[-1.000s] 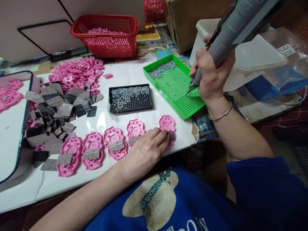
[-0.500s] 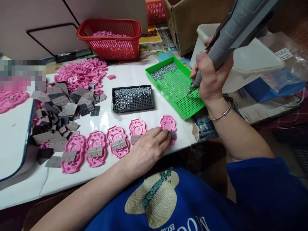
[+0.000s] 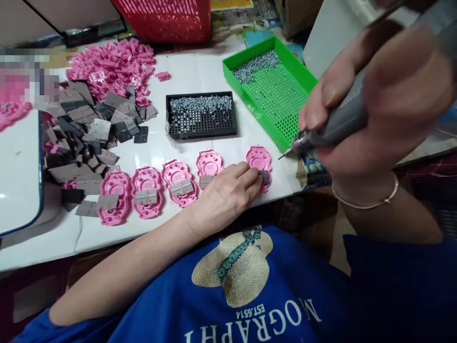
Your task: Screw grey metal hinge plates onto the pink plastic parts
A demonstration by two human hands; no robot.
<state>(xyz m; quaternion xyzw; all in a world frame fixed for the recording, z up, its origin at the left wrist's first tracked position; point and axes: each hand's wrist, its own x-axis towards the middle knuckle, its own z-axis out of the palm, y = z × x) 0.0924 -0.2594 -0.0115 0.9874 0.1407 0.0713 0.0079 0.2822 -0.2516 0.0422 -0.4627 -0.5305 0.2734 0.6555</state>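
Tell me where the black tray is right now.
In the head view, the black tray sits on the white tabletop, near the middle, just left of the green tray.

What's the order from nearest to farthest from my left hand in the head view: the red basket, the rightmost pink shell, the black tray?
From your left hand:
1. Rightmost pink shell, right at the fingertips.
2. Black tray, beyond the hand, slightly left.
3. Red basket, at the back, left.
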